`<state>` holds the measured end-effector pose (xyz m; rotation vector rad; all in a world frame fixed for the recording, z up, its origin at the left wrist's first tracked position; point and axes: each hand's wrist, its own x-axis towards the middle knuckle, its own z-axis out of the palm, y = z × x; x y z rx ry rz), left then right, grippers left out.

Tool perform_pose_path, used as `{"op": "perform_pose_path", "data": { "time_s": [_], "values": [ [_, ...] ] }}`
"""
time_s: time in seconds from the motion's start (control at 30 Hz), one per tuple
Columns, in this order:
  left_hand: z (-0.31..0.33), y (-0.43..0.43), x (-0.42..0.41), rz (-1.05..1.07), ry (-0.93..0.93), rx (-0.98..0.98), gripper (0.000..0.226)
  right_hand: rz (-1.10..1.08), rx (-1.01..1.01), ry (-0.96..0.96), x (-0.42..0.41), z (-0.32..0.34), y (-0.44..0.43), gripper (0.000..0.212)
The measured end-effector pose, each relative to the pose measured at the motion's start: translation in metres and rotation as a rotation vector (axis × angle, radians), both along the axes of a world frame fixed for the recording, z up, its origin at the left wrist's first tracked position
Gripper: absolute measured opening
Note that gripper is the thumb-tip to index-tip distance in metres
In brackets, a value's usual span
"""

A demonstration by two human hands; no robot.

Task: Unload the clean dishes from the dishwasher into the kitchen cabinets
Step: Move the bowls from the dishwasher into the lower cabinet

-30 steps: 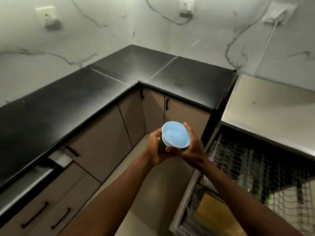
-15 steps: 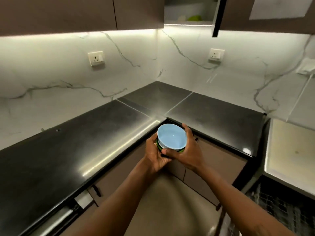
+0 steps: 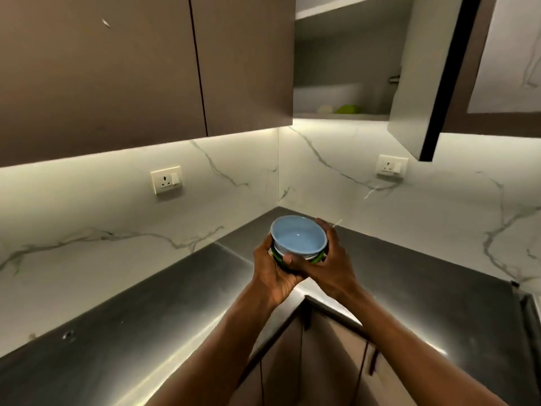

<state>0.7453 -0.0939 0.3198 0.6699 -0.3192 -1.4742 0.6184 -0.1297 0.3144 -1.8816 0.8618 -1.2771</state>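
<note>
A small stack of bowls (image 3: 298,238), light blue on top with a green one showing beneath, is held over the corner of the black counter. My left hand (image 3: 270,268) cups the stack from the left and below. My right hand (image 3: 328,266) grips it from the right, thumb across the front. Above and to the right, an upper cabinet (image 3: 342,68) stands open, its door (image 3: 421,77) swung out toward me. On its lower shelf sit a green item (image 3: 348,109) and a pale one (image 3: 325,108). The dishwasher is out of view.
The black L-shaped countertop (image 3: 146,326) runs left and right from the corner. Closed brown upper cabinets (image 3: 117,68) hang at left. Two wall sockets (image 3: 166,179) (image 3: 391,167) sit on the marble backsplash. Lower cabinet doors (image 3: 328,370) are below my arms.
My view has lifted from the dishwasher and floor to the counter corner and upper cabinets. Both hands carried the bowl stack up and forward, grip unchanged.
</note>
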Motion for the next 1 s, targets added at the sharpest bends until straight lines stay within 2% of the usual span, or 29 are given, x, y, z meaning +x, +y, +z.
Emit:
{"op": "perform_pose_path", "data": {
  "time_s": [0.2, 0.37, 0.47, 0.73, 1.0],
  "values": [
    [0.060, -0.100, 0.038, -0.048, 0.084, -0.051, 0.060, -0.049, -0.085, -0.046, 0.040, 0.055, -0.099, 0.119],
    [0.114, -0.183, 0.070, -0.133, 0.144, -0.172, 0.064, -0.112, -0.137, -0.097, 0.073, 0.111, -0.183, 0.112],
    [0.147, -0.221, 0.084, -0.149, 0.175, -0.216, 0.061, -0.122, -0.153, -0.164, 0.091, 0.144, -0.224, 0.099],
    [0.219, -0.313, 0.113, -0.198, 0.139, -0.313, 0.058, -0.106, -0.165, -0.355, 0.123, 0.213, -0.307, 0.098],
    [0.309, -0.380, 0.099, -0.145, 0.042, -0.437, 0.046, -0.084, -0.322, -0.417, 0.116, 0.299, -0.374, 0.093]
  ]
}}
